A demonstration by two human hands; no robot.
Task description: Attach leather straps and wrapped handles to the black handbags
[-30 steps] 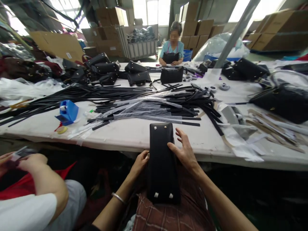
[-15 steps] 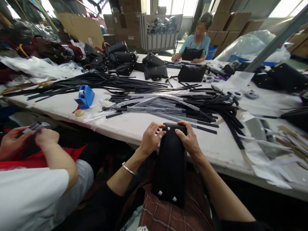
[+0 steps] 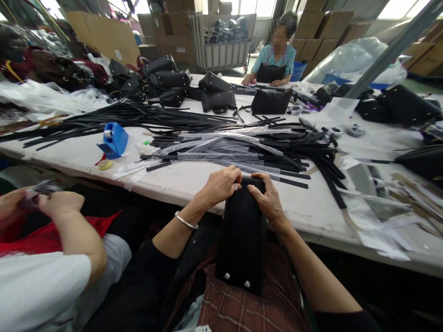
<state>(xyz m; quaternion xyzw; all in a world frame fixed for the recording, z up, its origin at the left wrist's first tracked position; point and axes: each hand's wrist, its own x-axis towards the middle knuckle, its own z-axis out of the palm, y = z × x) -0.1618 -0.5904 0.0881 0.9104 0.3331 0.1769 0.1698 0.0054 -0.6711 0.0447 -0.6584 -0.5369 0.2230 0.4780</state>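
Observation:
A black handbag (image 3: 240,235) rests on my lap, its long narrow side facing me and its far end at the table edge. Two small white-covered studs (image 3: 237,280) show at its near end. My right hand (image 3: 266,196) grips the far right corner, thumb on the face and fingers over the edge. At the far left corner my left hand (image 3: 221,184) is closed in a pinch, with a small white piece (image 3: 237,186) showing at its fingertips. These fingers hide the spot below them on the bag.
Black straps (image 3: 224,150), some in clear plastic, lie across the white table (image 3: 173,189). A blue tape dispenser (image 3: 113,140) stands left, beside a tape roll (image 3: 104,164). Black bags (image 3: 218,100) are heaped behind. A co-worker's hands (image 3: 58,203) work at my left; another person (image 3: 275,60) sits opposite.
My left hand has moved over the bag's far end and closed its fingers, covering a white stud visible before. My right hand keeps its grip. The view has shifted slightly.

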